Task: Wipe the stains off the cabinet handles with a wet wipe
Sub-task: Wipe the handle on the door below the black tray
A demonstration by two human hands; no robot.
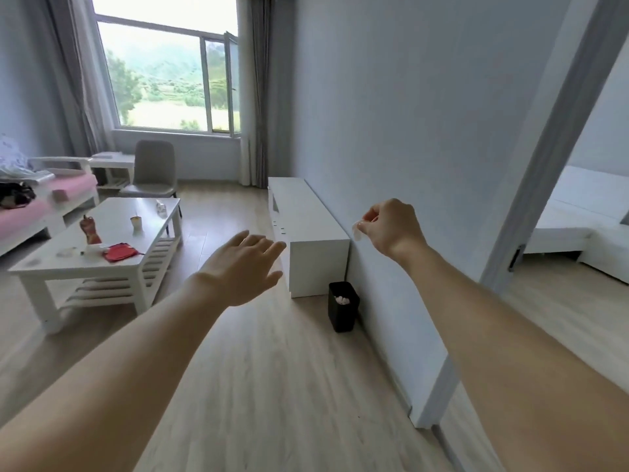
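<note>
hidden: we see the long low white cabinet (308, 219) end-on at frame centre; its front face is strongly foreshortened, so the handles (279, 228) read only as a few tiny dark marks, and we cannot tell stains on them.
cut off: both forearms run out of the bottom of the frame; the pale bed (585, 216) at the right edge shows only partly through the grey-framed doorway (558, 137).
wipe: small crumpled white wet wipe (357, 230), right of centre, mostly covered by the fingers; only a soft, rumpled scrap shows against the pale blue wall (408, 97).
right hand: our right hand (391, 226) pinches the wipe between thumb and curled fingers, held in the air in front of the wall, above the cabinet's near end.
left hand: our left hand (243, 264) has its fingers straight and spread, palm down, holding nothing, in the air just left of the cabinet's near end.
bin: small black rectangular bin (343, 306), on the floor below the cabinet's near end, against the wall; white crumpled bits inside, too small to identify.
floor: light wood-grain planks (272, 369), matte.
table: white slatted coffee table (102, 240) at left, smooth top, with a red flat pouch (119, 252) and small blurred items.
window: big window (163, 73) at upper left, blown out.
</note>
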